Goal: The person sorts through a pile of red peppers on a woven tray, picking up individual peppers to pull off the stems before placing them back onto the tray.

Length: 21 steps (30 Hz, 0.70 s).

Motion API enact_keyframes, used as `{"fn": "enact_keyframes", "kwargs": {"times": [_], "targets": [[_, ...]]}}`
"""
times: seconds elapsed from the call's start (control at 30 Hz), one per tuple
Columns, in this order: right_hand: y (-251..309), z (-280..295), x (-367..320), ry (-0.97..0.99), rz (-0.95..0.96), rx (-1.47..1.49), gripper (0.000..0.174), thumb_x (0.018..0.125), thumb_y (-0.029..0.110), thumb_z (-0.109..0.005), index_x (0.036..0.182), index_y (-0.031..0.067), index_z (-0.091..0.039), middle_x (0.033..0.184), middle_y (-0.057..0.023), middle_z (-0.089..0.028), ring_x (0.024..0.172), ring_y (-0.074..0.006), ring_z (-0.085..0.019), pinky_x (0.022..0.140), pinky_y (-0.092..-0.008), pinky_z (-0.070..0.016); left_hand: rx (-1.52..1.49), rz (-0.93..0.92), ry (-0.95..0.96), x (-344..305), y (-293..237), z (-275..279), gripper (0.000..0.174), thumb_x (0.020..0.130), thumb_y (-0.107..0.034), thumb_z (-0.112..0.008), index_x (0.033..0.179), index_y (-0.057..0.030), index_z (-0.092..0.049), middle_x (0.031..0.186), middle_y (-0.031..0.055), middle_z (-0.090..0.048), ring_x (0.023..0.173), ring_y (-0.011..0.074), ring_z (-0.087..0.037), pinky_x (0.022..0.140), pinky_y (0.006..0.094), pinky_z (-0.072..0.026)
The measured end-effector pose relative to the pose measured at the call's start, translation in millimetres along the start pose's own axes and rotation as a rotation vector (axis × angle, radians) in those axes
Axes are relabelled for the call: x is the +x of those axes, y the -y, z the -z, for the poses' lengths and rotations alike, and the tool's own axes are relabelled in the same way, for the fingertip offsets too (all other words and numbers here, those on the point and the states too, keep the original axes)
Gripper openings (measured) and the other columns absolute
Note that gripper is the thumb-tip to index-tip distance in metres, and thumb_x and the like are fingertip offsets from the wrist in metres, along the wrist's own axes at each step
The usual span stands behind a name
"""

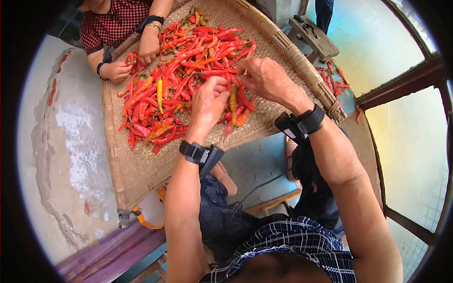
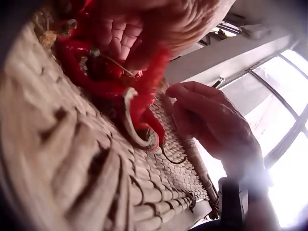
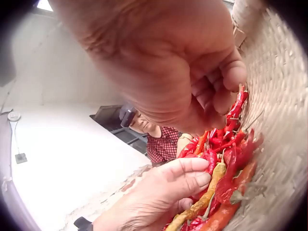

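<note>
My left hand (image 1: 207, 107) is over the near side of a heap of red chili peppers (image 1: 181, 61) on a woven tray (image 1: 137, 174). Its thumb and fingers grip red chili peppers (image 3: 210, 161), beside a yellowish one (image 3: 204, 199) and more red ones. My right hand (image 1: 270, 81) hovers just to the right, fingers bent, knuckles up. In the right wrist view its fingertips are right at the end of a red chili pepper (image 3: 237, 108); I cannot tell whether they pinch it. A blurred red chili pepper (image 2: 151, 79) shows between my hands in the left wrist view.
Across the tray another person's hands (image 1: 118, 70) handle chili peppers. A small wooden stool (image 1: 314, 40) stands beyond the tray's right rim, with more red chili peppers (image 1: 335, 80) near it. Windows (image 1: 410, 155) line the right and a wall (image 1: 61, 122) the left.
</note>
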State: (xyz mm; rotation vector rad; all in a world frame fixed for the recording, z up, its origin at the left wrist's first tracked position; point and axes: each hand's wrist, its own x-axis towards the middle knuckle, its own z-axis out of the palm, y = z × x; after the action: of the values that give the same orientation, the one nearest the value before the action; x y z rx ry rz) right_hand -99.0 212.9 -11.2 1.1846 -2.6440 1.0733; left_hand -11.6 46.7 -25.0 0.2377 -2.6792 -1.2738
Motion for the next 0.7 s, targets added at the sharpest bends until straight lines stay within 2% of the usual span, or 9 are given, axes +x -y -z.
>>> {"fn": "enact_keyframes", "kwargs": {"times": [0.1,0.17,0.23,0.27,0.33,0.37,0.43,0.6,0.7], "targets": [[-2,-1,-2,-0.026,-0.010,0.001,0.015,0.079,0.016,-0.062,0.090,0.0063,-0.064,0.072,-0.0169,-0.064,0.072,-0.0362,-0.064,0.064,-0.0440,-0.0505,0.012,-0.114,0.086,-11,-8,-11,0.022,0.081,0.001,-0.062,0.103,-0.0013,-0.059,0.087,0.0078,-0.064,0.076,0.0136,-0.060,0.069,0.0284,-0.0501],[0,1,0,-0.053,-0.005,0.005,0.015,0.079,0.017,-0.061,0.091,0.0080,-0.064,0.071,-0.0180,-0.064,0.073,-0.0379,-0.064,0.065,-0.0453,-0.0515,0.123,-0.286,-0.047,-13,-10,-11,0.019,0.083,0.002,-0.058,0.102,-0.0017,-0.058,0.086,0.0058,-0.062,0.076,0.0116,-0.058,0.069,0.0272,-0.0495],[9,7,-1,0.002,0.046,0.147,0.022,0.079,0.014,-0.061,0.101,0.0095,-0.064,0.080,-0.0190,-0.065,0.079,-0.0379,-0.064,0.067,-0.0451,-0.0518,0.087,-0.256,-0.087,-13,-10,-3,0.019,0.084,0.003,-0.056,0.102,-0.0022,-0.058,0.086,0.0048,-0.061,0.076,0.0107,-0.057,0.069,0.0266,-0.0491],[9,6,0,0.003,0.047,0.145,0.022,0.079,0.014,-0.061,0.101,0.0095,-0.064,0.080,-0.0190,-0.065,0.079,-0.0379,-0.064,0.067,-0.0451,-0.0518,0.051,-0.228,-0.130,-12,-11,2,0.018,0.085,0.003,-0.054,0.102,-0.0027,-0.057,0.085,0.0039,-0.059,0.077,0.0097,-0.057,0.069,0.0260,-0.0487],[6,-4,-1,-0.047,0.222,0.110,0.025,0.079,0.011,-0.062,0.103,0.0091,-0.062,0.091,-0.0195,-0.065,0.083,-0.0377,-0.063,0.068,-0.0454,-0.0518,-0.041,-0.157,-0.106,-18,-21,12,0.017,0.087,0.003,-0.052,0.102,-0.0029,-0.056,0.084,0.0022,-0.057,0.077,0.0078,-0.056,0.068,0.0234,-0.0478],[6,-9,-1,-0.084,0.285,0.114,0.024,0.077,0.010,-0.064,0.101,0.0072,-0.061,0.098,-0.0196,-0.063,0.085,-0.0372,-0.063,0.068,-0.0455,-0.0514,-0.211,-0.138,-0.085,-20,-25,15,0.016,0.087,0.003,-0.051,0.102,-0.0026,-0.056,0.085,0.0020,-0.057,0.077,0.0073,-0.056,0.068,0.0224,-0.0475],[11,-9,-1,-0.047,0.300,0.101,0.023,0.078,0.011,-0.064,0.100,0.0070,-0.061,0.093,-0.0191,-0.063,0.083,-0.0364,-0.063,0.067,-0.0453,-0.0515,-0.469,-0.083,-0.051,-29,-33,23,0.012,0.089,0.001,-0.052,0.101,-0.0017,-0.055,0.088,0.0024,-0.058,0.077,0.0068,-0.056,0.067,0.0205,-0.0467],[23,-10,3,-0.045,0.311,0.081,0.018,0.080,0.016,-0.065,0.095,0.0075,-0.061,0.080,-0.0178,-0.064,0.078,-0.0345,-0.064,0.066,-0.0447,-0.0515,-0.556,-0.070,-0.133,-33,-19,46,0.009,0.090,-0.002,-0.055,0.100,-0.0016,-0.056,0.090,0.0043,-0.061,0.074,0.0083,-0.057,0.065,0.0208,-0.0474],[30,-8,2,0.045,0.211,0.015,0.018,0.084,0.018,-0.062,0.096,0.0048,-0.064,0.078,-0.0159,-0.065,0.075,-0.0355,-0.064,0.067,-0.0441,-0.0509,-0.663,-0.132,-0.368,-31,-6,64,0.011,0.090,-0.003,-0.059,0.101,-0.0011,-0.057,0.088,0.0049,-0.062,0.070,0.0088,-0.059,0.063,0.0207,-0.0494]]}}
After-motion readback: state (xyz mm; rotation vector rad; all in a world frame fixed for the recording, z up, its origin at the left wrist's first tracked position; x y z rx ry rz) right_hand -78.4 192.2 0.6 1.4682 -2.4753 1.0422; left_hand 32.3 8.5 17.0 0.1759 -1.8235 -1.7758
